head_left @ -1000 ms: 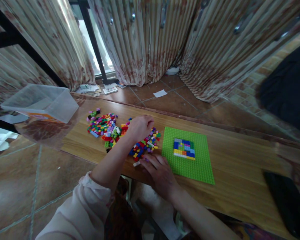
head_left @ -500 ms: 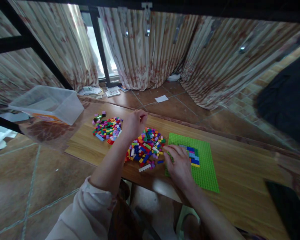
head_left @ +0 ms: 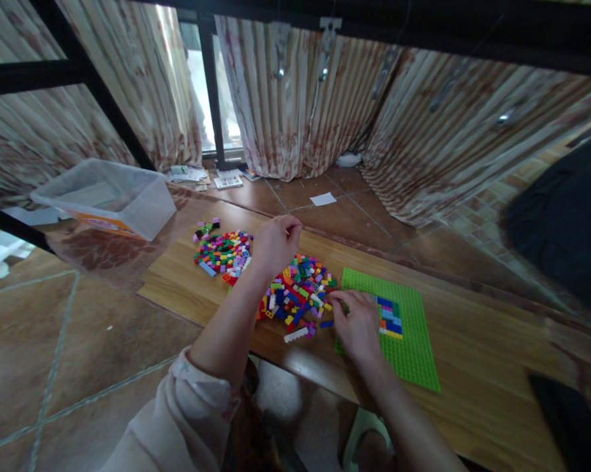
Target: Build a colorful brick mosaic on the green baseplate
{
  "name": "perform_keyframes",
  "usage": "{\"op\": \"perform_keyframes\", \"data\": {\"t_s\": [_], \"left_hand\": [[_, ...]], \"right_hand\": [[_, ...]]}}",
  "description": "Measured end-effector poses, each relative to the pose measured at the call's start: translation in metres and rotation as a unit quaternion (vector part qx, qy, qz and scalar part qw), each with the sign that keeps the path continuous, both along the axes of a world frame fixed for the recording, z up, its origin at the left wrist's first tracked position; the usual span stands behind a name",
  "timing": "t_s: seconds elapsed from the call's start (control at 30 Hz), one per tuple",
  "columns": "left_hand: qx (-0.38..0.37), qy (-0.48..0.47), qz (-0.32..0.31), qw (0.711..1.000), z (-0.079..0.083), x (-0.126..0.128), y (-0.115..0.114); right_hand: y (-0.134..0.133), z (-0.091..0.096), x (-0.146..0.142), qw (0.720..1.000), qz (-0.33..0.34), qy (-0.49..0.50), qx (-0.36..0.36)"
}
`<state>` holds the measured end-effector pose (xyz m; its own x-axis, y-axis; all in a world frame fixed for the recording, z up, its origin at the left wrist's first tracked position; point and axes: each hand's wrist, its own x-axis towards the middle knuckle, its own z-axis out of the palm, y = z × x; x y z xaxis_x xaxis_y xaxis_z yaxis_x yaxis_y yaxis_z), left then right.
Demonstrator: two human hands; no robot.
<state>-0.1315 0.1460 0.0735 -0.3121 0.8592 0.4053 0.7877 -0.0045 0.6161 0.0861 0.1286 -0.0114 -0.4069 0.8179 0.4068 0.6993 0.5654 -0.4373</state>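
My left hand [head_left: 277,244] hangs over the loose toy bricks [head_left: 295,292], its thumb and fingertips pressed together. Whatever the pinch may hold is too small to make out. My right hand [head_left: 358,322] hovers at the left edge of the green baseplate [head_left: 416,354], fingers curled and fingertips close to the right side of the pile. Its fingertips come together, but a brick between them cannot be made out. On the baseplate sits a flat patch of joined bricks [head_left: 391,318] in blue, green, orange and yellow, partly covered by my right hand.
A second heap of small bricks [head_left: 224,252] lies to the left on the wooden table [head_left: 177,282]. Beyond it stands a clear plastic bin [head_left: 152,210]. A dark flat object [head_left: 561,413] rests at the table's right end. Papers [head_left: 323,198] lie on the floor behind.
The whole view has shifted, so the table and bricks appear slightly further right. Both hands keep nearly the same places over the table, fingers still drawn together.
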Motion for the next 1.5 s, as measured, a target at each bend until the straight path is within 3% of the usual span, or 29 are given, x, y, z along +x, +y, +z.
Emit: {"op": "perform_keyframes", "data": {"t_s": [0.47,0.87,1.03,1.2,1.5], "left_hand": [[-0.002,0.008,-0.011,1.000,-0.001,0.007,0.002],[0.004,-0.004,-0.018,1.000,-0.002,0.006,0.002],[0.010,-0.017,-0.011,1.000,-0.002,0.004,0.002],[0.036,-0.055,0.008,0.998,0.000,-0.004,0.003],[0.071,-0.129,0.024,0.989,0.002,-0.010,0.004]], "right_hand": [[0.030,0.014,-0.042,0.991,-0.046,-0.098,-0.080],[0.015,0.004,-0.010,0.995,0.020,0.012,-0.099],[0.022,0.007,-0.006,0.996,-0.002,0.038,-0.079],[0.039,0.014,-0.015,0.996,-0.045,-0.015,-0.080],[0.055,0.021,-0.037,0.972,-0.055,-0.185,-0.133]]}}
